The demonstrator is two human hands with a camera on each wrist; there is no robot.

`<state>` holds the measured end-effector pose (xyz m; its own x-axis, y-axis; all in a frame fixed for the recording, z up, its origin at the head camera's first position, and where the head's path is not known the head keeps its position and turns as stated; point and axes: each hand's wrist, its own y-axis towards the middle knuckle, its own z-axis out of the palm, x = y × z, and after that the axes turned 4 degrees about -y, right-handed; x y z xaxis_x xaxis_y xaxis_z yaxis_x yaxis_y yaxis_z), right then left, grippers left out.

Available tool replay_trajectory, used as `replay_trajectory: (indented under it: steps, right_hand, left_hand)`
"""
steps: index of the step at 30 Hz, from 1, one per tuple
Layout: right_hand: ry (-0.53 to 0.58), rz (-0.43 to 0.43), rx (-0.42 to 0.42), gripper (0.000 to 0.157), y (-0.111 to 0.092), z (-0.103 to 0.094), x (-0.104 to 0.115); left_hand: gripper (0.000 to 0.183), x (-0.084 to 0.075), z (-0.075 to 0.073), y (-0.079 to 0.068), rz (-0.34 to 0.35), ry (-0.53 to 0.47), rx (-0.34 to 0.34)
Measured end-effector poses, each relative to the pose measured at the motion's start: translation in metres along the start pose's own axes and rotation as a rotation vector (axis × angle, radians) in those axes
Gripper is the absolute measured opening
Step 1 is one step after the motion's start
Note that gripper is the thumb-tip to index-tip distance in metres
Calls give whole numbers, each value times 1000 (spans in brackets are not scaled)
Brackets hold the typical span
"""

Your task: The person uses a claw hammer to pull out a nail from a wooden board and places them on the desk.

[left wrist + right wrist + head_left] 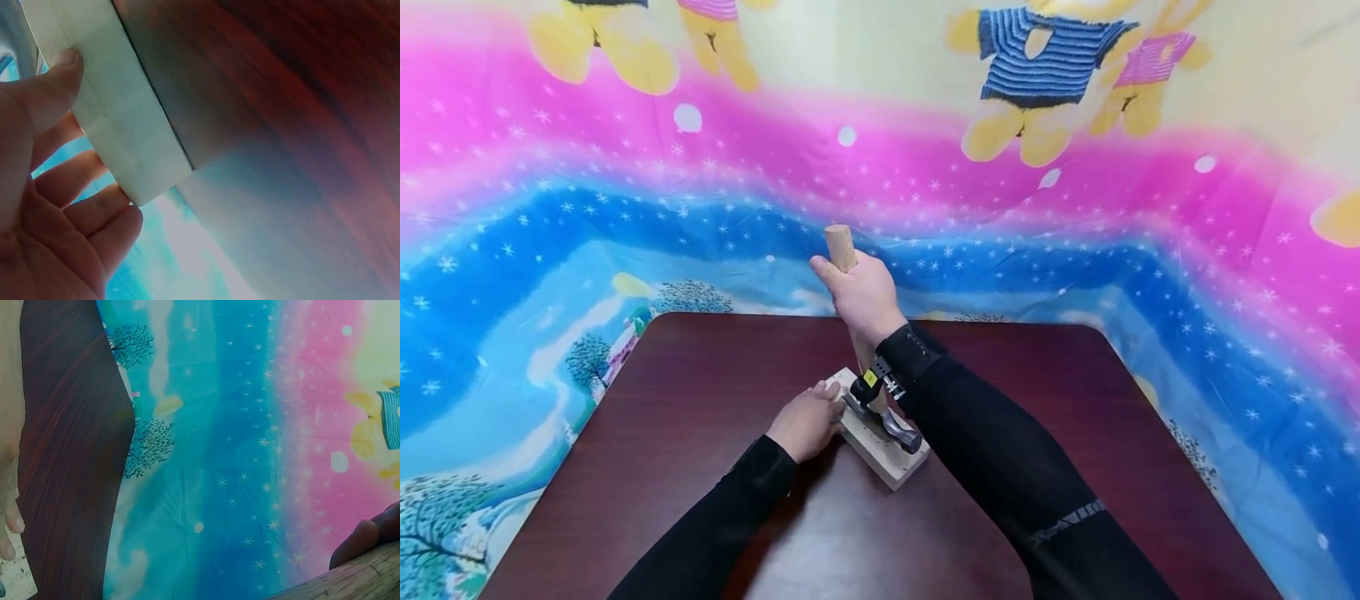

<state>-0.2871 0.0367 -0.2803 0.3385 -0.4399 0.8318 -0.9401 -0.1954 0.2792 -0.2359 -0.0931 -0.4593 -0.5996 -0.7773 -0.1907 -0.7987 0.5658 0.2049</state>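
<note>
My right hand (867,296) grips the wooden handle of a claw hammer (839,243), with the thumb lying along it. The handle rises steeply, leaning away from me, and its metal head (901,433) is down at the top of a pale wooden block (880,467). Part of the head is hidden behind the wrist camera. My left hand (808,421) holds the block by its left side and far end. In the left wrist view the thumb (65,69) presses the block's side face (119,119), while the other fingers curl about its far edge and end.
The block stands on a dark red-brown table (700,367) with rounded far corners. A patterned cloth (850,183) in blue, pink and yellow hangs behind the table and along its sides. Black sleeves (1000,433) cover both arms.
</note>
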Motion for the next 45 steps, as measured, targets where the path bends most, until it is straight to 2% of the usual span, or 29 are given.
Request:
replay_trajectory:
  steps: [8, 12, 20, 28, 35, 41, 45]
  right_hand:
    - [-11, -29, -6, 46, -7, -6, 0]
    - [21, -40, -24, 43, -12, -10, -4]
    - [116, -96, -50, 44, -21, -20, -5]
    - [110, -128, -100, 41, -33, -29, -8]
    - [215, -171, -152, 37, -49, -39, -16]
    - [373, -217, -236, 32, -62, -50, -23]
    - [378, -250, -229, 31, -67, -52, -23]
  left_hand:
    - [25, -1, 2, -1, 11, 21, 4]
    - [25, -3, 2, -1, 30, 1, -5]
    - [36, 0, -1, -2, -19, -19, 15]
    - [38, 0, -3, 0, -12, -45, 24]
    - [44, -4, -2, -2, -40, -68, 54]
    - [47, -5, -2, -2, -71, -50, 68]
    - [48, -6, 1, 0, -77, -43, 57]
